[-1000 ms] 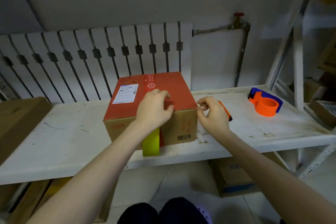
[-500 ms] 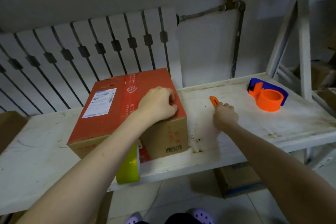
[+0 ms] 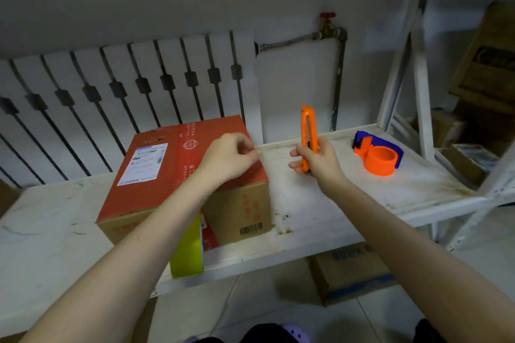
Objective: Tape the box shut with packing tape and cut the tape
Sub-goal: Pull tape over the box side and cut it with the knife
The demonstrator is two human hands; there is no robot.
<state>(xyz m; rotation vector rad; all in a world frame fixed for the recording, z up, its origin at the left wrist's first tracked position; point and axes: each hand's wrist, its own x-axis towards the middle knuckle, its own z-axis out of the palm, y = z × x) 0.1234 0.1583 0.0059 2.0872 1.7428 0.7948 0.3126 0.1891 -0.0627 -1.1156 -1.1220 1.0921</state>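
Left grip (image 3: 230,157) rests curled on the near right corner of the red-topped box (image 3: 181,172); right grip (image 3: 316,161) is wrapped around an orange utility knife (image 3: 308,135), held upright just right of the box. Both sit over the white counter (image 3: 320,214); an orange tape dispenser (image 3: 379,157) stands farther right; a yellow tape roll (image 3: 186,253) hangs at the box's front.

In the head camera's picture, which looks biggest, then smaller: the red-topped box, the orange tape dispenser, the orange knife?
1. Box, by far the largest.
2. Tape dispenser.
3. Knife, the slimmest, though about as long as the dispenser is wide; the right hand hides part of it.
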